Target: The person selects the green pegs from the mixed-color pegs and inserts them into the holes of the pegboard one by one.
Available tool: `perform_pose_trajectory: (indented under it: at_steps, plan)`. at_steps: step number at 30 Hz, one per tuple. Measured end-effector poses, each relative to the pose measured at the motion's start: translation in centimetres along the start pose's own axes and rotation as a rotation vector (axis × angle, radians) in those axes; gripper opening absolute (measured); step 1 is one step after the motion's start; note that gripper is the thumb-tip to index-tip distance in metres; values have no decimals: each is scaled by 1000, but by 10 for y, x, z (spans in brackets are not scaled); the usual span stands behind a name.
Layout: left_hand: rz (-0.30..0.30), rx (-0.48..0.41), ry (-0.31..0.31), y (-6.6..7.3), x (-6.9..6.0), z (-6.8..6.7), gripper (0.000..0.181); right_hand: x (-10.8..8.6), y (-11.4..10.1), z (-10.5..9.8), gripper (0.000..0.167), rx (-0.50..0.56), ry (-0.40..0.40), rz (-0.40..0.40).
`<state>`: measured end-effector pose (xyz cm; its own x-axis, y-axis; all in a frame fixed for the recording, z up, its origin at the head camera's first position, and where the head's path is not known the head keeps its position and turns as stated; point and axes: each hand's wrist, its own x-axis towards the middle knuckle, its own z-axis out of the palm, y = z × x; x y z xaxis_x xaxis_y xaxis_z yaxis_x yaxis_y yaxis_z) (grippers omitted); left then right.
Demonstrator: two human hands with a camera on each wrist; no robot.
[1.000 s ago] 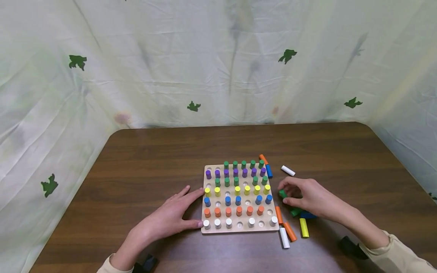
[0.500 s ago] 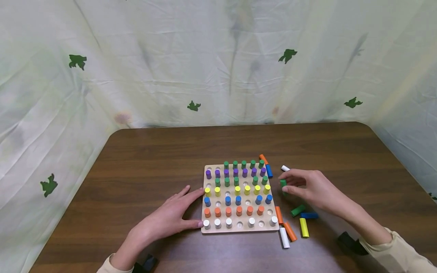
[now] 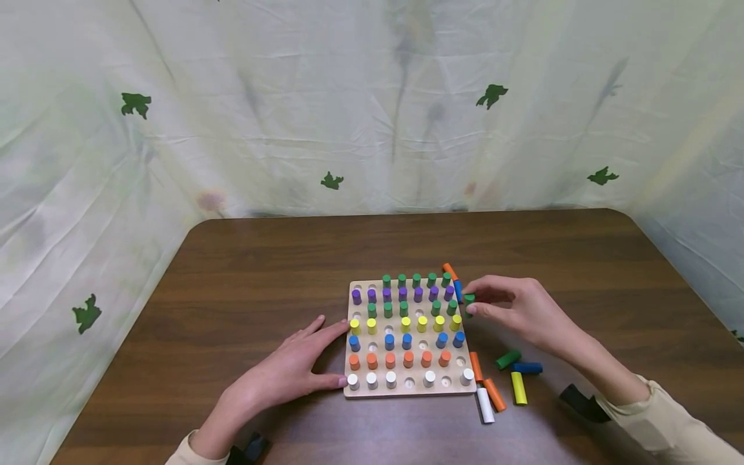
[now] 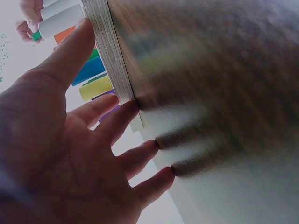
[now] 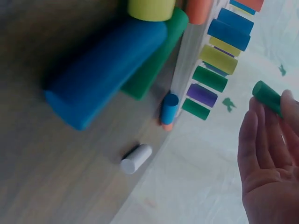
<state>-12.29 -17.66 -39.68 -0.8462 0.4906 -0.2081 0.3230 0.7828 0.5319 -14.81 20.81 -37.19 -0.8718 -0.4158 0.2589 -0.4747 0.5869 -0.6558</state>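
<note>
A pale wooden pegboard (image 3: 409, 394) lies mid-table, with pegs standing in rows of white, orange, blue, yellow, green, purple and green. Several of its holes show bare. My left hand (image 3: 279, 368) touches the board's left edge with thumb and index finger, its fingers extended; the left wrist view shows the thumb (image 4: 70, 56) against the board's corner. Just off the board's right side, level with the back rows, my right hand (image 3: 526, 313) pinches a green peg (image 5: 267, 97) between thumb and fingers. In the head view that peg is held roughly upright.
Right of the board lie loose pegs: green (image 3: 508, 359), blue (image 3: 526, 367), yellow (image 3: 519, 389), white (image 3: 485, 405) and two orange ones (image 3: 494, 394). Another blue peg (image 3: 458, 290) and orange peg (image 3: 448, 270) lie by the back right corner. A white peg (image 5: 136, 159) shows in the right wrist view.
My right hand has lifted the green peg from among the loose pegs and carried it back and left to the board's right side. My left hand has stayed in place.
</note>
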Motion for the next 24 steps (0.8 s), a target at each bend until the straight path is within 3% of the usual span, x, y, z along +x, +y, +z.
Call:
perform_pose_trajectory:
  at_steps: [12, 24]
  plan:
    - [-13, -5, -4, 0, 0, 0, 86, 22, -12, 2, 25, -1, 1, -117]
    - [-26, -8, -9, 2, 1, 0, 86, 53, -26, 4, 28, 13, -72, -114]
